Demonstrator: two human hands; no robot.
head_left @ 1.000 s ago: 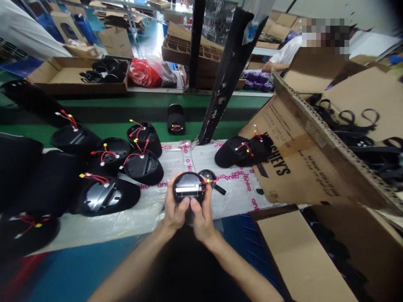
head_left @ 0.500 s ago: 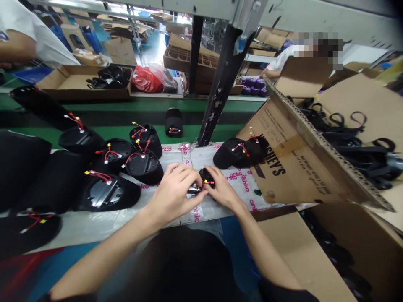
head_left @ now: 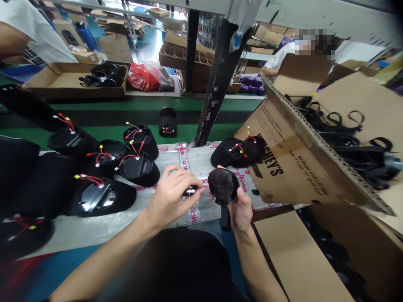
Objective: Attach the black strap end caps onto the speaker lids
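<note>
My left hand (head_left: 172,194) curls over a small round black unit (head_left: 189,191) with red wires, pressing it against the plastic-covered bench (head_left: 132,218). My right hand (head_left: 241,209) grips a round black cover (head_left: 223,184) with a strap tail hanging below it, lifted just right of the unit. Several black dome-shaped housings with red and yellow wires, such as the nearest one (head_left: 138,167), lie to the left.
A tilted cardboard box (head_left: 283,163) full of black straps stands at the right, with another open box (head_left: 299,256) below it. Two more housings (head_left: 239,152) lie by a black post (head_left: 214,84). A green conveyor (head_left: 126,109) carries one unit (head_left: 166,121). Other people work beyond.
The unit went from both hands down onto the bench. My right hand then picked up the round black cover and lifted it, while my left hand stayed on the unit.
</note>
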